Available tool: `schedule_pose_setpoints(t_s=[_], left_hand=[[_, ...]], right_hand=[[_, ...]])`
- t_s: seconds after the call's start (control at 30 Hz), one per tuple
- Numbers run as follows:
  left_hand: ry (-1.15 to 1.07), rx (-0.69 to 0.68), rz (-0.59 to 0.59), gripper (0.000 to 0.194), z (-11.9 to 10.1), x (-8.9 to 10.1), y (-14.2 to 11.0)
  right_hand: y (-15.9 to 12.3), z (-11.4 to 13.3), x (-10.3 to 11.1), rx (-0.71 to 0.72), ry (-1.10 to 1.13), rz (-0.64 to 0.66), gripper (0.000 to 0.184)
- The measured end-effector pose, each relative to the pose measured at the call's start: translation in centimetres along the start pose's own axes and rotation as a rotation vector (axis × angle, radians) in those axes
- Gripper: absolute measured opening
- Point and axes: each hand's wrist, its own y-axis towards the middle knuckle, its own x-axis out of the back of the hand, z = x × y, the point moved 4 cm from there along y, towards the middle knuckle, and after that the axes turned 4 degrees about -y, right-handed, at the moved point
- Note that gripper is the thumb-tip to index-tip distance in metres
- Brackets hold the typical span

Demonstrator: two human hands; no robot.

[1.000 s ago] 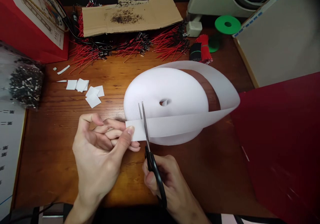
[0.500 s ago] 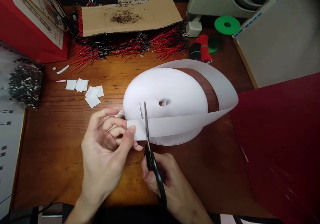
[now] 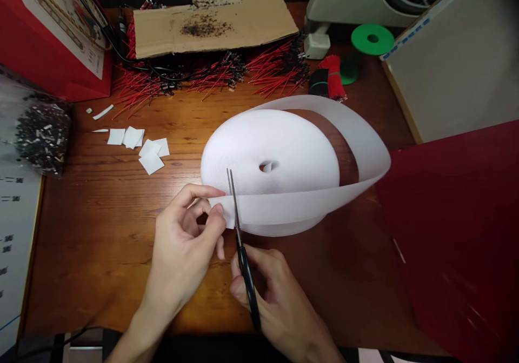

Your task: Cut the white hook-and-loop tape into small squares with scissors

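My left hand (image 3: 188,239) pinches the end of a white tape strip (image 3: 292,206) between thumb and fingers. That strip loops out to the right from a large white roll (image 3: 267,141) lying on the table. My right hand (image 3: 271,293) is closed round the black handles of a pair of scissors (image 3: 239,222). Their blades lie across the strip just right of my left fingertips, nearly together. Whether the end piece is fully severed I cannot tell. Left of the roll lie several white squares (image 3: 151,162) of the same look.
Bundles of red wires (image 3: 219,76) lie at the back under a piece of cardboard (image 3: 214,25). A green spool (image 3: 372,40) stands at the back right. A bag of small dark parts (image 3: 42,133) sits left; a red panel (image 3: 454,228) stands right.
The scissor blades have closed further across the strip, and the handles have come together. My left hand has shifted right, with its forefinger now over the strip's upper edge.
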Motion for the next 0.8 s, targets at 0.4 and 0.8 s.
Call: schedule_pose_setpoints(t_s=[0.4,0.8], left_hand=[[0.043,-0.063,-0.047,0.013,0.0,0.0,0.0],[0.018,-0.14,0.032,0.008,-0.8,0.0,1.0]], right_hand=[[-0.1,-0.3,0.0,-0.032,0.017,0.013,0.024],[-0.6,-1.5,-0.6,-0.097,0.11,0.048,0.064]])
